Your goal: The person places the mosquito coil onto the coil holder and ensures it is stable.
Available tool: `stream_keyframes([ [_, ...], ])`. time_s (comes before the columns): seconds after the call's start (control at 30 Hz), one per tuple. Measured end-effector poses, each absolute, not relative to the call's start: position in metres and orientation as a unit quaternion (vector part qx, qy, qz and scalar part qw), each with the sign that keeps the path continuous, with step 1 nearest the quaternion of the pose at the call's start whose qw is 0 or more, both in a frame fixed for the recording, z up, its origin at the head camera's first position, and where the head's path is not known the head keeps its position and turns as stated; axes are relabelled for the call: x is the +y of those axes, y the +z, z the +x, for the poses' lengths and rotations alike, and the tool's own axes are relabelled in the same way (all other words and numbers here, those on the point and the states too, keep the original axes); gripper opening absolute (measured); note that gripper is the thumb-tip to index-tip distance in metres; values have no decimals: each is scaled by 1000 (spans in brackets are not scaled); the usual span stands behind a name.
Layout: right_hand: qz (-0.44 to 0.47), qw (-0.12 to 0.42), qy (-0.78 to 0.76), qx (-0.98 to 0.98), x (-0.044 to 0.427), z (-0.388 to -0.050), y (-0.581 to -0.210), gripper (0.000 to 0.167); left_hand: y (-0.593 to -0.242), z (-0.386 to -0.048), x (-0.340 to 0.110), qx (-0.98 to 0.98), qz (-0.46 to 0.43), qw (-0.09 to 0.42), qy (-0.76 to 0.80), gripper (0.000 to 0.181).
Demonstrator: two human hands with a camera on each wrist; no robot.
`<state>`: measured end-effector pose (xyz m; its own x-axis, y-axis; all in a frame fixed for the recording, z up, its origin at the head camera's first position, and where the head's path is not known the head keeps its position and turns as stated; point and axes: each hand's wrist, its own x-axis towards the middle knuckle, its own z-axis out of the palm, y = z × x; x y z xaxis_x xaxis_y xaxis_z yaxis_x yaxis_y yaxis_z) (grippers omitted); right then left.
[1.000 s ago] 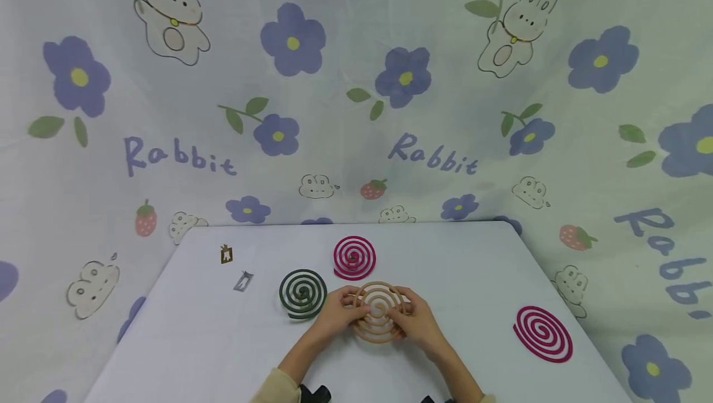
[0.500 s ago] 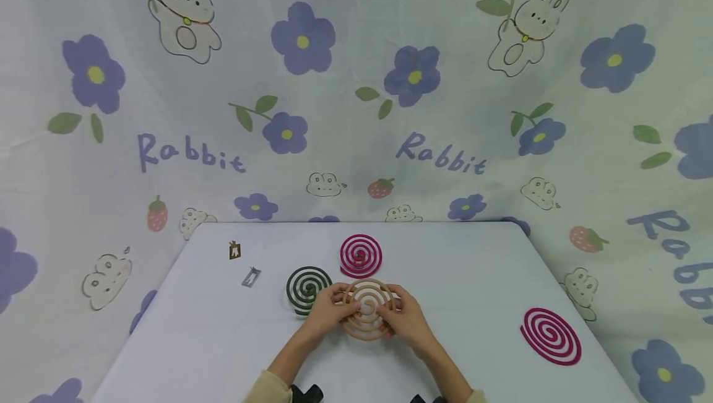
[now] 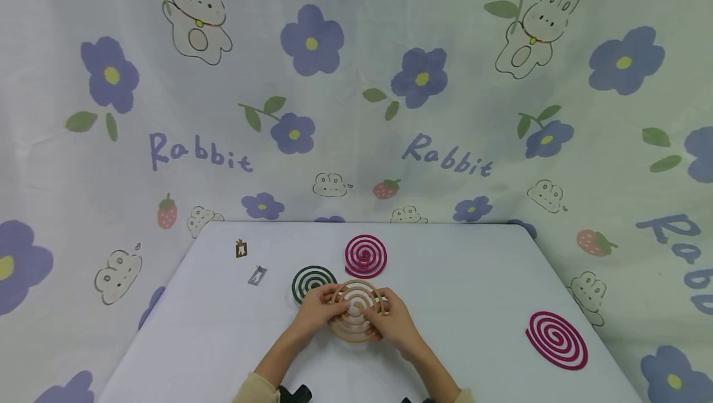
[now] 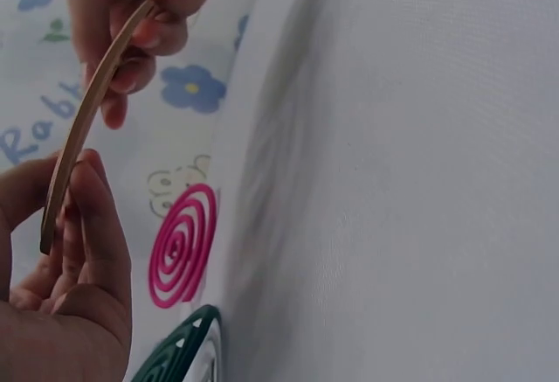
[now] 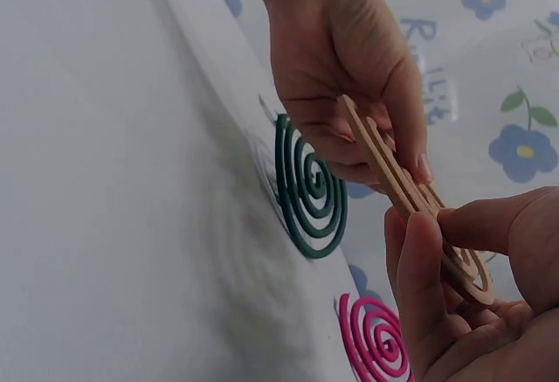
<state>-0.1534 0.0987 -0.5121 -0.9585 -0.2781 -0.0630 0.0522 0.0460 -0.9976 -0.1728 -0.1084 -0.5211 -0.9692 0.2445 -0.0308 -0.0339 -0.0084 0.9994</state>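
Note:
A tan mosquito coil (image 3: 357, 308) is held up above the table by both hands. My left hand (image 3: 316, 311) pinches its left side between thumb and fingers, and my right hand (image 3: 395, 321) pinches the right side. In the left wrist view the coil (image 4: 85, 113) appears edge-on as a slightly bowed strip. The right wrist view shows the coil (image 5: 384, 165) tilted, thumbs on its near face. Just behind my left hand lies a dark green coil (image 3: 313, 268), partly hidden by it. A magenta coil (image 3: 365, 257) lies farther back.
Another magenta coil (image 3: 557, 340) lies near the right edge of the white table (image 3: 462, 273). Toward the back left are a small gold metal stand (image 3: 241, 249) and a silver one (image 3: 257, 275). A patterned cloth (image 3: 356, 118) hangs behind the table.
Both hands have moved left with the tan coil, so my left hand now covers part of the green coil. The head view has shifted slightly. The grip on the tan coil looks unchanged.

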Motion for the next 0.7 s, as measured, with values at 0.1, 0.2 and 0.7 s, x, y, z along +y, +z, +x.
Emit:
stream_keyframes([
  [0.1, -90, 122, -683, 715, 91, -153, -511, 34, -520, -171, -117, 696, 79, 100, 706, 47],
  [0.2, -100, 126, -673, 722, 84, -151, -511, 32, -520, -169, -126, 689, 77, 114, 712, 49],
  [0.7, -123, 132, -640, 747, 40, -157, -508, 29, -511, -165, -167, 681, 20, 131, 720, 54],
])
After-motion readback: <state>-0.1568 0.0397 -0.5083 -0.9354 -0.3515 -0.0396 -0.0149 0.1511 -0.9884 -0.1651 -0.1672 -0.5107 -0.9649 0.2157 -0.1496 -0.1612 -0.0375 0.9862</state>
